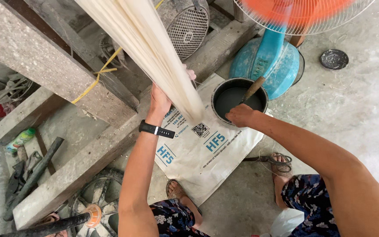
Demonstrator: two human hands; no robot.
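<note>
My left hand [161, 98] grips the lower end of a long hanging sheet of pale cream strands [145, 44] that slants down from the upper left. My right hand [241, 115] reaches to the rim of a black pot [219, 90] of dark liquid and holds the wooden handle of a tool [254, 89] that dips into it. The pot stands on a white printed sack [207, 149] spread on the concrete floor. A black watch [156, 130] sits on my left wrist.
Heavy wooden beams [44, 66] of a frame run on the left. A grey motor [187, 24] sits behind the strands. A blue fan base [266, 63] with a spinning orange fan [305, 11] stands at the back. A green bottle [20, 139] and dark tools [31, 177] lie at left.
</note>
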